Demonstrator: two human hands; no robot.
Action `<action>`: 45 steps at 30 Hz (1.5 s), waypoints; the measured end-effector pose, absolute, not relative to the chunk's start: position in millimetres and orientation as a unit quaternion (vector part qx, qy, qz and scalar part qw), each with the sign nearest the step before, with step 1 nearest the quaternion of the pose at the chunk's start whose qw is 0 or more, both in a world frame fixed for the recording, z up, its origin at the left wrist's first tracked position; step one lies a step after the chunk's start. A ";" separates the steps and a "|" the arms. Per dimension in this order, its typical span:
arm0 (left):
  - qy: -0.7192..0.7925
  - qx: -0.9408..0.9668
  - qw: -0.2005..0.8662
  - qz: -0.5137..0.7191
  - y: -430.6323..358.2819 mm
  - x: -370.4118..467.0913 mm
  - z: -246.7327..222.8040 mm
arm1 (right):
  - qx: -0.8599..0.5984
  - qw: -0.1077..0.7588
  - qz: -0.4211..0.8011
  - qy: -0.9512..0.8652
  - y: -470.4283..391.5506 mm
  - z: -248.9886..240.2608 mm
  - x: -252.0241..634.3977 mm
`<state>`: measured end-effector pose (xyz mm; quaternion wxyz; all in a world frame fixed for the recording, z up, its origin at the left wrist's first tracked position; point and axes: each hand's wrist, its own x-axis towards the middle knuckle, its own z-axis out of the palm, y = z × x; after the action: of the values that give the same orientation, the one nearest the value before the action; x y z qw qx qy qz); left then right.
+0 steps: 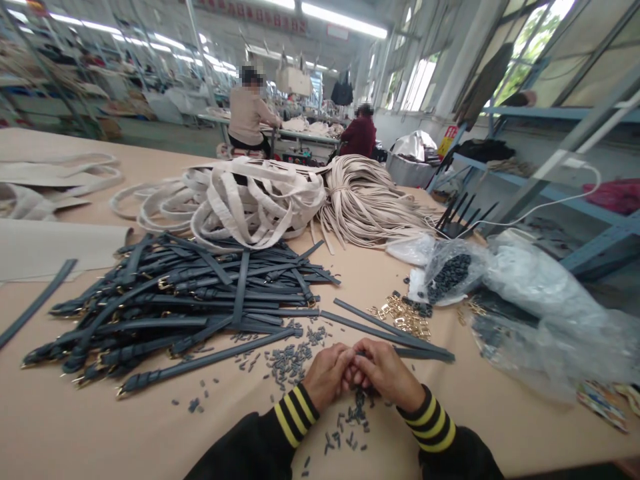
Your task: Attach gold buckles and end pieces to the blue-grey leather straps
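My left hand [327,375] and my right hand [387,373] meet above the table, fingertips pressed together. Both are closed, and whatever sits between the fingers is hidden. Small dark-grey pieces [293,360] lie in a heap just left of my left hand. More of these bits [356,415] are scattered below, between my wrists. Beyond my right hand, loose dark straps [395,327] stretch across the tabletop. A large pile of dark straps with gold buckles [165,300] lies to the left.
Gold buckles [405,317] are heaped at the right, near a clear bag of dark loops [450,270] and crumpled plastic bags [545,300]. Beige strips [360,200] and coiled pale straps [250,200] lie at the back of the table [125,440]. Two people sit farther off.
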<state>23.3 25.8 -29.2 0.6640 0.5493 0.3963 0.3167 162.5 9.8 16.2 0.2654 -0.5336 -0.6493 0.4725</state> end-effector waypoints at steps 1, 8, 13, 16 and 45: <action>0.399 0.550 0.662 0.317 26.0 23.3 -28.5 | -0.537 0.262 0.451 -0.662 8.9 17.4 162.9; 0.416 0.548 0.655 0.312 28.6 22.1 -18.4 | -0.587 0.246 0.338 -0.693 6.9 25.1 166.9; 0.424 0.568 0.641 0.294 27.2 21.5 -12.8 | -0.637 0.268 0.291 -0.661 24.5 34.0 205.7; 0.412 0.564 0.654 0.290 27.8 20.5 -16.6 | -0.701 0.252 0.185 -0.641 46.5 34.9 244.8; 0.443 0.611 0.582 0.303 27.3 21.2 -18.9 | -0.506 0.032 0.487 -0.711 23.6 48.5 183.9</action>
<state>21.2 27.3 -18.9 0.5819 0.6107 0.4432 0.3034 183.9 23.6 48.5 0.0321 -0.5058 -0.7110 0.4874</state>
